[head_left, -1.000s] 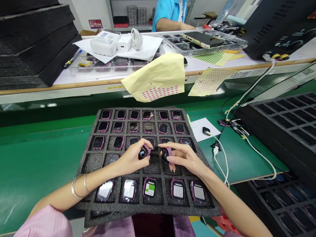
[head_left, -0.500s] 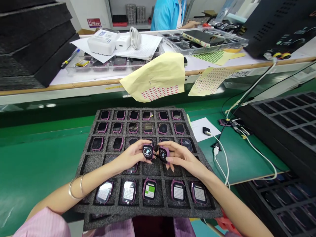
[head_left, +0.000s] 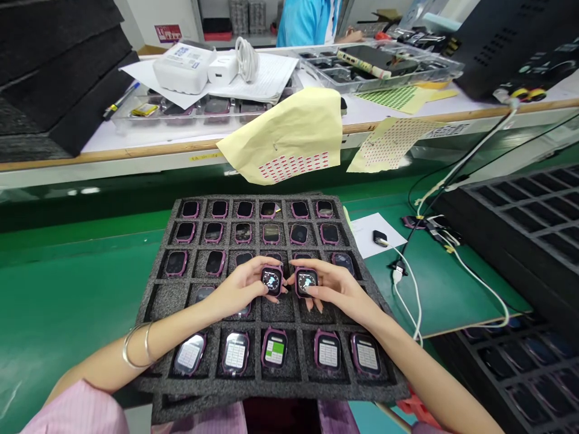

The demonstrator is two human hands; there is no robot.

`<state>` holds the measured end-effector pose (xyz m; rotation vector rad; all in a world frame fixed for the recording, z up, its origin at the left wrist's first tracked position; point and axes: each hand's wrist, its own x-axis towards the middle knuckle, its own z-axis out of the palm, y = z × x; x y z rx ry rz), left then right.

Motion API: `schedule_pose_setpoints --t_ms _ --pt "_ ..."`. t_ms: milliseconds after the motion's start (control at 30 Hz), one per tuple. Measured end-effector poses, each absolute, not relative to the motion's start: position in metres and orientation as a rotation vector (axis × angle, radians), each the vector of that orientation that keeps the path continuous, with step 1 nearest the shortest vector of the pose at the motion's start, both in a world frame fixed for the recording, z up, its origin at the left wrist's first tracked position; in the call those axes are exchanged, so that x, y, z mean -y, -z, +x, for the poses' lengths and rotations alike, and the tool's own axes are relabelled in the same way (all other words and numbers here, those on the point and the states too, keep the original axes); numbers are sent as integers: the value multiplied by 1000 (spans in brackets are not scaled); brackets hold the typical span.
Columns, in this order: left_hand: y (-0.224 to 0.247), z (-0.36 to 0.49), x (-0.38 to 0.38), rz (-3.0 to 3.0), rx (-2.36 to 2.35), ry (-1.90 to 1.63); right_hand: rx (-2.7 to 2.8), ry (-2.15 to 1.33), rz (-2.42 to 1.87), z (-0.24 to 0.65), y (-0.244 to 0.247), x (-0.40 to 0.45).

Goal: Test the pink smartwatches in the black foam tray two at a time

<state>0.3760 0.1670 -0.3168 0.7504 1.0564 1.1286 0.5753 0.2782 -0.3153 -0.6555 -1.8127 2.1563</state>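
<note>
My left hand point(head_left: 248, 282) grips a purple smartwatch case point(head_left: 272, 281) without a strap, its round clock face lit. In my right hand point(head_left: 332, 283) is a second strapless smartwatch point(head_left: 306, 282) with a similar lit dial, my thumb on its screen. Both are held side by side over a dark foam tray point(head_left: 165, 301) whose compartments hold more purple watches. The far rows have mostly dark screens. In the nearest row, several show white grids, and one watch point(head_left: 274, 348) has a partly green grid. My hands and forearms hide some compartments.
A shelf edge point(head_left: 181, 149) crosses behind the tray, with yellow sticker sheets point(head_left: 289, 135) hanging over it. At right, white cables point(head_left: 414, 301) and a small black watch point(head_left: 380, 238) lie on the green table. Black foam stacks point(head_left: 497, 241) stand right and far left. Someone in blue point(head_left: 303, 23) is behind.
The watch in my right hand has turned so its screen faces me more squarely. My left hand stays almost in place, and the view has shifted slightly.
</note>
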Motion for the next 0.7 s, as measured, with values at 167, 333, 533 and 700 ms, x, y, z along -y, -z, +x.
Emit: schedule_pose_setpoints --t_ms 167,333,533,700 --pt "318 376 -167 757 -1058 -1137 1861 -2095 -693 574 315 -277" --pt "319 376 -166 770 -1049 -1139 1927 -2060 -719 573 315 -276" --pt "319 378 -166 800 -1079 -1149 2054 -2001 -622 582 308 -275" --pt "320 379 -167 804 -1059 -1148 2447 -1554 -739 597 309 -278"
